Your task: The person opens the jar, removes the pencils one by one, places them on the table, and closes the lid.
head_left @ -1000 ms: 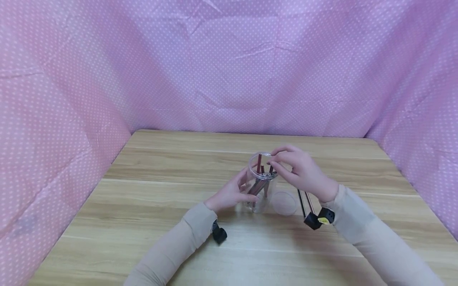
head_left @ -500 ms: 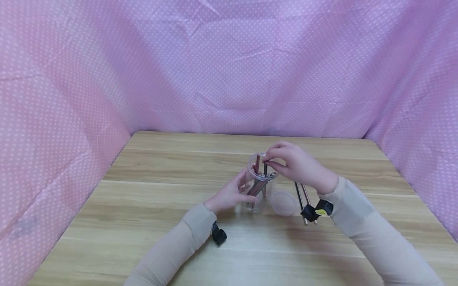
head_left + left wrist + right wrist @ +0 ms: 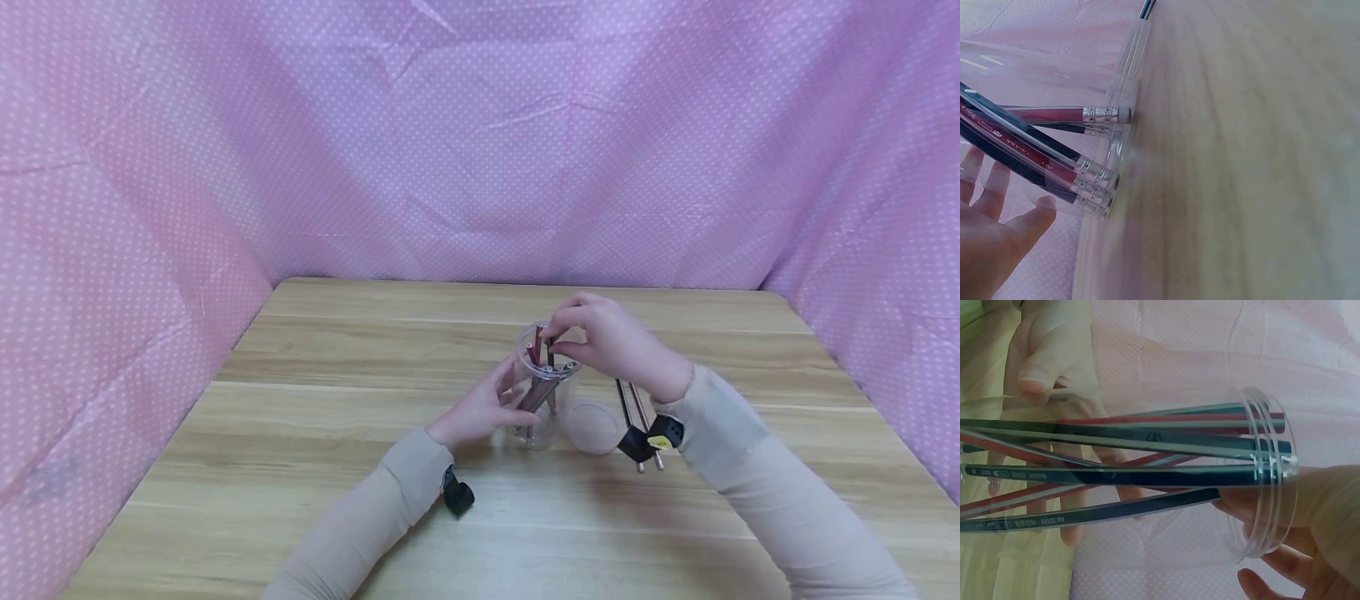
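A tall clear plastic jar (image 3: 536, 435) stands on the table holding several dark and dark-red pencils (image 3: 1129, 475). In the left wrist view their eraser ends (image 3: 1110, 115) sit at the jar's base. My left hand (image 3: 480, 412) grips the jar's side, thumb in front and fingers behind. Over the rim, my right hand (image 3: 611, 343) reaches into the jar's mouth. Its thumb and index finger pinch the upper end of a dark pencil (image 3: 1116, 507), which stands inside the jar.
A round clear lid (image 3: 592, 428) lies on the wooden table (image 3: 225, 467) right of the jar. Two metallic-looking rods (image 3: 640, 407) lie beyond it, partly hidden by the right wrist camera (image 3: 636, 444). Pink dotted cloth (image 3: 480, 150) hangs around the table.
My right hand has moved left over the jar's mouth, and the dark pencil it pinches has shifted left with it. The left hand and jar have hardly moved.
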`<state>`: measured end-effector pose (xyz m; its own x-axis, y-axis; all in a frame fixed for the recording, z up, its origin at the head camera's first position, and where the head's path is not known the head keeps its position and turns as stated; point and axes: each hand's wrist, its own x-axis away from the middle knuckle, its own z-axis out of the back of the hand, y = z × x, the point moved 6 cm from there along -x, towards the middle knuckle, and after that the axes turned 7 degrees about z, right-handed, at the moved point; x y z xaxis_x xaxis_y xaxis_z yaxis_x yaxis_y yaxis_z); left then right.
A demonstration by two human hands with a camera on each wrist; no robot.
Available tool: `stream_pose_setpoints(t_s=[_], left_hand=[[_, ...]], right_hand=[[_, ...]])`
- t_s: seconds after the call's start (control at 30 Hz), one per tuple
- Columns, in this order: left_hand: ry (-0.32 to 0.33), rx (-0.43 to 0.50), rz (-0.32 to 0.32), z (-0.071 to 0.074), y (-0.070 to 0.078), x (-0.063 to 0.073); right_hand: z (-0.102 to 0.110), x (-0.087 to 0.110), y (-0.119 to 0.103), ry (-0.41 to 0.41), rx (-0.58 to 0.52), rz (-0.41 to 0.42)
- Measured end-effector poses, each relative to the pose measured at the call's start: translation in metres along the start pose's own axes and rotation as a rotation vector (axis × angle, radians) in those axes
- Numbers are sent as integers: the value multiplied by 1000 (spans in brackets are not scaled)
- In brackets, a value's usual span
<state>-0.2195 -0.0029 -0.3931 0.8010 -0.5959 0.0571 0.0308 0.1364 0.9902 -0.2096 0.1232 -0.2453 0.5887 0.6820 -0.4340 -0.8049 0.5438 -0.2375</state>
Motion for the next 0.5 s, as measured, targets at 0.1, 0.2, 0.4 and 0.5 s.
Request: stream_pose_setpoints(t_s=[0.1,0.2,0.4,0.5], left_hand=[[-3,7,5,0,0,0],[-7,17,4,0,-1,0],[0,20,-2,1,-2,-1],[6,11,1,2,-2,-1]], right_hand=[[-1,0,0,-3,-11,-31],[-1,-1,0,-5,-24,-43],[-1,-3,1,0,-40,-64],[-2,-3,3,16,-52,-85]])
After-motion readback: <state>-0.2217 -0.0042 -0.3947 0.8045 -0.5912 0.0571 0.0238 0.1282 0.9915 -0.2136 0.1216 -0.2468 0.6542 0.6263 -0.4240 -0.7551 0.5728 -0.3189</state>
